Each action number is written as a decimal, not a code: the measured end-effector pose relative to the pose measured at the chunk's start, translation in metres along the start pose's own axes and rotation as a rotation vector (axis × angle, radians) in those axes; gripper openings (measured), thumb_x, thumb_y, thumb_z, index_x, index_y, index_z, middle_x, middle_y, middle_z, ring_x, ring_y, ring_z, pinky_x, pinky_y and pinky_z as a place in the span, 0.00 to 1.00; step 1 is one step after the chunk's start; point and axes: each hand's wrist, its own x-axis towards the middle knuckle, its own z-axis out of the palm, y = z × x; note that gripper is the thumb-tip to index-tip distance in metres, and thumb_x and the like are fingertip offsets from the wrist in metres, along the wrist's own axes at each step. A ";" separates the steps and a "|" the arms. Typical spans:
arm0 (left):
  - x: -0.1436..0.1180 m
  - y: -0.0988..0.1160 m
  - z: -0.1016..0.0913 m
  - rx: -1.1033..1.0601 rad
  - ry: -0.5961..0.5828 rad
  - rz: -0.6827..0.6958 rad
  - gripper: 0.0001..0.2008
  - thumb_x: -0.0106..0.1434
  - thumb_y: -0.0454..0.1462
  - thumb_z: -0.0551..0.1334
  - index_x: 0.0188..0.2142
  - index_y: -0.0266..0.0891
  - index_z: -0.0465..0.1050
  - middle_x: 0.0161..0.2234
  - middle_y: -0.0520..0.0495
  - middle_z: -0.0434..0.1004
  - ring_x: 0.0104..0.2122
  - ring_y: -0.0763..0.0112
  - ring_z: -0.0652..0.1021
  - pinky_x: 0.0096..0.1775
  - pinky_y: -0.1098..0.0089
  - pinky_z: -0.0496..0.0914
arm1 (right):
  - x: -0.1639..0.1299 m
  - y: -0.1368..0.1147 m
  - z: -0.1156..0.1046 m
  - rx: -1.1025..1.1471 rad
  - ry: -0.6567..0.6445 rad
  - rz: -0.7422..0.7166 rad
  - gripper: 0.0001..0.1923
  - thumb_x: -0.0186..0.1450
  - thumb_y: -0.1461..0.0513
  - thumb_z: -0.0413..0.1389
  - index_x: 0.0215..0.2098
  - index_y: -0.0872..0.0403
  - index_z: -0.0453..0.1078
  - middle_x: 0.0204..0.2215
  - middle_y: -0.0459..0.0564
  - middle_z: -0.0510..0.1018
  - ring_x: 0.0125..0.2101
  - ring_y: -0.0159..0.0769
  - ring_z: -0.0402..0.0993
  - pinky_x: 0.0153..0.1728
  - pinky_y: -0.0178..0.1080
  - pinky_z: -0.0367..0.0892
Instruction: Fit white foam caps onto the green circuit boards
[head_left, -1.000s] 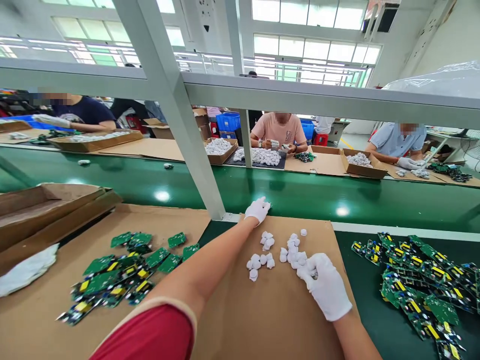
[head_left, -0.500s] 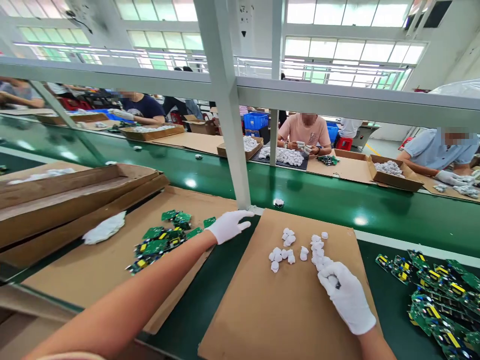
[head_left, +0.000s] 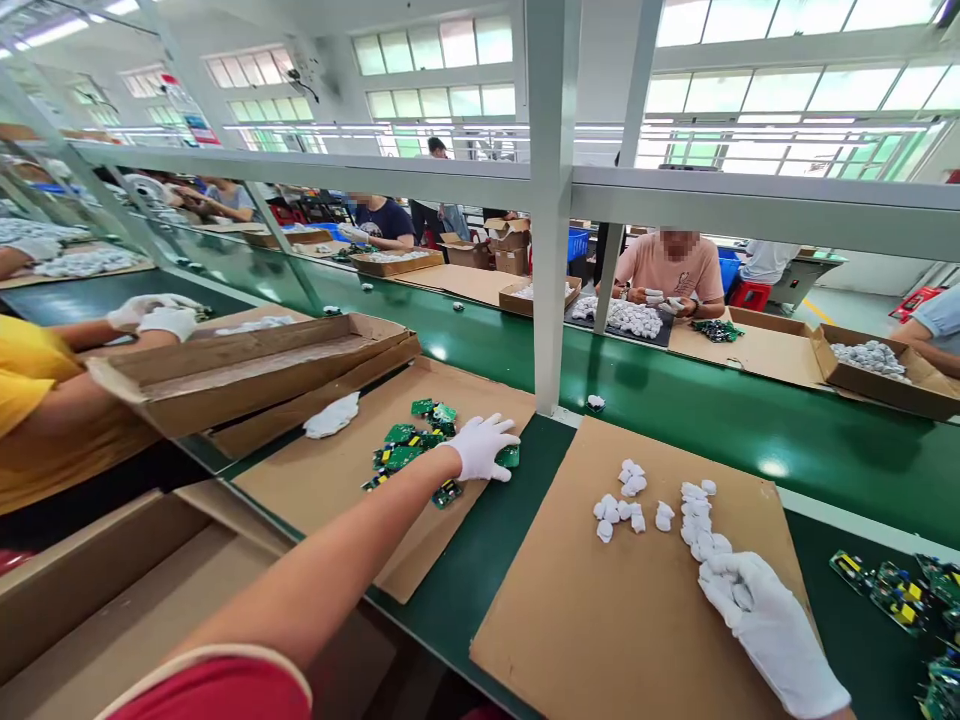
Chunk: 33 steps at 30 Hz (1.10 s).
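The clearest change is in the left hand [head_left: 482,447]. A second ago it is out over the green belt [head_left: 750,440], just right of the foot of the upright post [head_left: 553,300]; now it is back to the left of the post, on the near side, over the pile of circuit boards [head_left: 399,457]. Its fingers are spread wide above and around one green board [head_left: 509,456] at the side of the pile nearest the post; whether they grip it, I cannot tell. A white-topped piece [head_left: 596,403] lies by itself on the belt, just right of the post's foot, where the left hand had been.

The right hand [head_left: 757,610] stays to the right of the post, on the near side, at the end of a row of white pieces [head_left: 696,508]. Its fingers are drawn in narrow around a small greyish piece [head_left: 742,596], only partly visible. More loose white pieces [head_left: 631,487] sit nearer the post on the cardboard sheet [head_left: 585,620].

I judge that the left hand has finished at the belt and turned to the boards while the right hand keeps its piece.

The view has also swung: a person in yellow [head_left: 30,370] now shows far left of the post, and the board heap [head_left: 900,592] far right of it is partly cut off.
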 end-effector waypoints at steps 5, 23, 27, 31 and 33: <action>-0.002 0.010 0.001 -0.018 0.111 -0.011 0.23 0.47 0.45 0.65 0.44 0.43 0.73 0.59 0.44 0.61 0.61 0.50 0.55 0.58 0.53 0.49 | 0.005 -0.015 -0.007 0.454 0.092 0.301 0.14 0.48 0.56 0.65 0.22 0.53 0.65 0.20 0.45 0.73 0.21 0.32 0.70 0.17 0.31 0.63; -0.033 0.248 0.039 -2.121 -0.848 0.140 0.17 0.53 0.40 0.66 0.41 0.38 0.69 0.41 0.44 0.72 0.34 0.72 0.77 0.32 0.75 0.66 | 0.013 -0.006 -0.006 0.449 0.507 0.357 0.21 0.53 0.54 0.59 0.42 0.55 0.69 0.36 0.52 0.76 0.19 0.27 0.64 0.17 0.31 0.59; -0.030 0.239 0.050 -2.092 -0.903 0.151 0.18 0.52 0.39 0.67 0.42 0.37 0.69 0.43 0.41 0.72 0.34 0.70 0.77 0.32 0.74 0.67 | 0.011 0.000 -0.006 0.228 0.757 0.234 0.19 0.52 0.56 0.60 0.40 0.54 0.68 0.43 0.52 0.72 0.38 0.36 0.71 0.37 0.37 0.67; -0.027 0.234 0.049 -2.127 -0.880 0.155 0.18 0.53 0.39 0.66 0.43 0.37 0.69 0.42 0.41 0.73 0.35 0.69 0.77 0.33 0.74 0.67 | 0.008 -0.007 -0.005 0.267 0.722 0.162 0.18 0.55 0.55 0.58 0.42 0.53 0.67 0.32 0.47 0.74 0.25 0.30 0.69 0.26 0.34 0.67; -0.026 0.233 0.049 -2.148 -0.872 0.168 0.17 0.54 0.39 0.65 0.43 0.37 0.69 0.42 0.41 0.73 0.35 0.69 0.77 0.33 0.73 0.67 | 0.006 -0.015 -0.006 0.410 0.668 0.148 0.19 0.59 0.55 0.55 0.47 0.53 0.65 0.33 0.47 0.75 0.17 0.25 0.64 0.16 0.31 0.60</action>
